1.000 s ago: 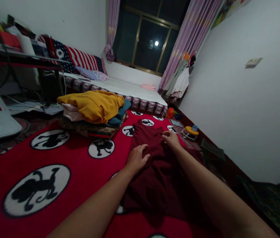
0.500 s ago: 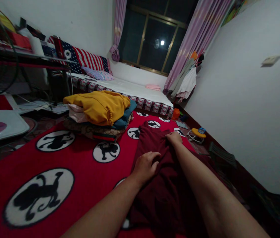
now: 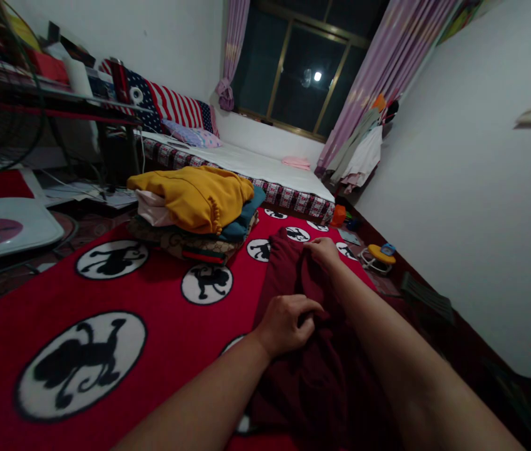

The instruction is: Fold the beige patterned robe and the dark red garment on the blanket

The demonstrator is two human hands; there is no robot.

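A dark maroon garment (image 3: 312, 369) lies spread on the red blanket (image 3: 162, 313) printed with black monkeys in white circles. My left hand (image 3: 288, 321) is closed, its fingers pinching a fold of the maroon cloth near the garment's middle. My right hand (image 3: 324, 252) reaches further out and grips the garment's far end, fingers curled into the fabric. Both forearms stretch over the garment.
A pile of folded clothes topped by a yellow garment (image 3: 195, 197) sits on the blanket at the left. Behind it is a low bed (image 3: 256, 169) under a dark window. A fan base (image 3: 2, 225) stands at far left; small toys (image 3: 378, 255) lie by the right wall.
My left hand has slid back toward me and closed from lying flat to pinching the cloth. My right hand has stayed at the far end, gathering it. The view has shifted slightly.
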